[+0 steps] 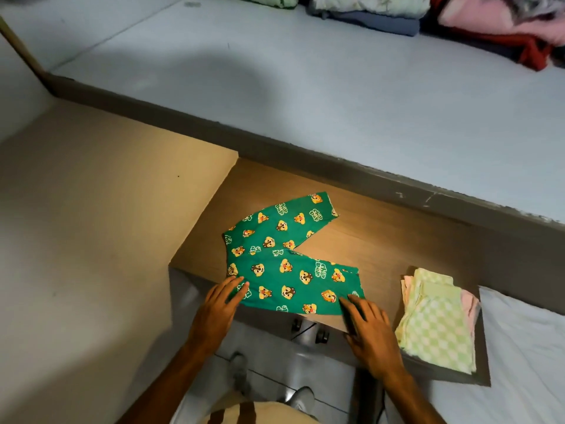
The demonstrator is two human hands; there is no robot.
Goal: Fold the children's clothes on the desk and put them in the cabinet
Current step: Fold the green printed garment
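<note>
Green children's trousers (284, 255) with a cartoon chipmunk print lie flat on the wooden desk (382, 240), legs spread apart in a V toward the right. My left hand (218, 307) rests with straight fingers on the waist corner at the near left. My right hand (365, 325) lies flat with its fingertips on the cuff of the near leg, at the desk's front edge. A folded green-and-white checked garment (437, 322) with pink layers under it sits at the desk's right end.
A beige wall or cabinet side (91, 224) stands left of the desk. Behind the desk runs a wide pale ledge (305, 87) with stacked clothes (458, 16) at its far end. A white bed (526, 362) adjoins on the right; chair casters (308, 330) show below the desk.
</note>
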